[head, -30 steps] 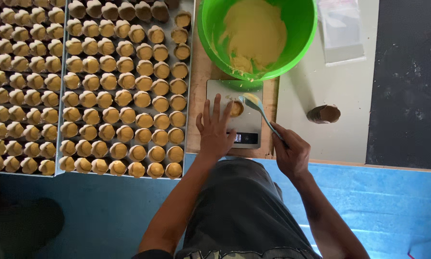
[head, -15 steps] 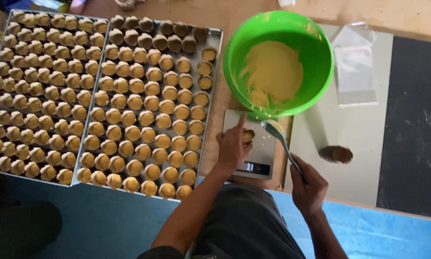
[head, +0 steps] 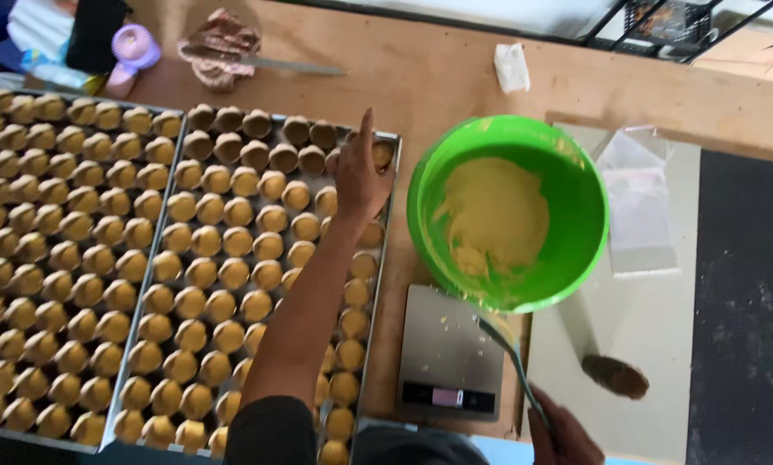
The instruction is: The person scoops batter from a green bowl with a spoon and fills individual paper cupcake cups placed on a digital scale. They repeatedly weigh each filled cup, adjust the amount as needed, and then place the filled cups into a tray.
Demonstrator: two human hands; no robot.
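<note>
My left hand (head: pixel 361 176) closes around a filled cup (head: pixel 380 153) at the tray's (head: pixel 392 226) far corner beside the green bowl (head: pixel 586 185); a tilt could spill batter. My right hand (head: pixel 563 441) grips the spoon (head: pixel 509 346). The cup has left the scale (head: pixel 449 353).

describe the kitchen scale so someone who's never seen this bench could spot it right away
Start at the big green bowl of yellow batter on the wooden bench. Just below its near rim lies the kitchen scale, a flat grey square plate with a small dark display strip along its near edge. Unlike the trays of filled cups to its left, it carries only crumbs.
</note>
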